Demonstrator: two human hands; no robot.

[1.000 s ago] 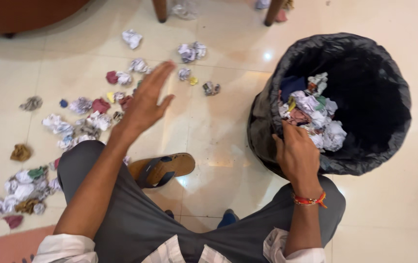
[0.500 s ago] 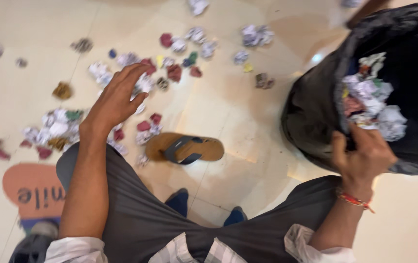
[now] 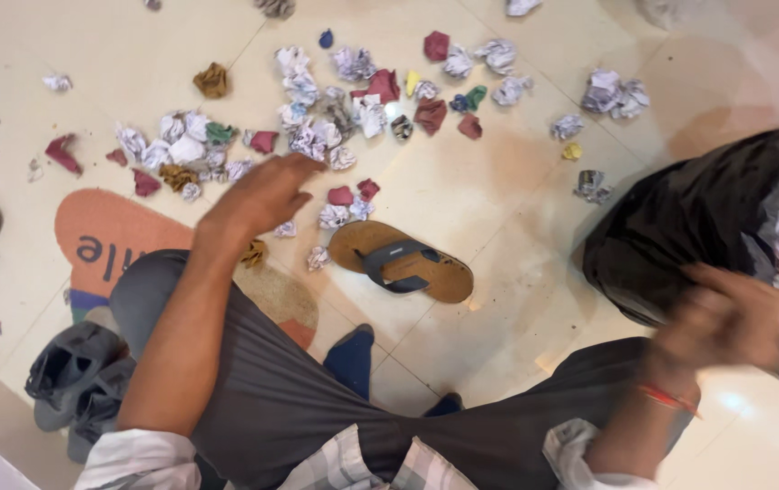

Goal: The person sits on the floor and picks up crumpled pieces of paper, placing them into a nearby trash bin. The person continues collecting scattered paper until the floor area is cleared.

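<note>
Left hand [image 3: 258, 195] hovers spread above crumpled paper balls [image 3: 321, 118]; blurred right hand [image 3: 725, 318], grip unclear, touches the black bin bag [image 3: 689, 227]; a sandal [image 3: 400, 261] lies between.

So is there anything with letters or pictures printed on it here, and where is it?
Floor mat: lying on the tiles under the left knee, rounded, orange with dark lettering and a coloured stripe at its near edge; partly covered by the leg.
Crumpled paper balls: scattered over the floor beyond the left hand, mostly white with grey print, some red, green and yellow.
No screens, signs or boxes show.
</note>
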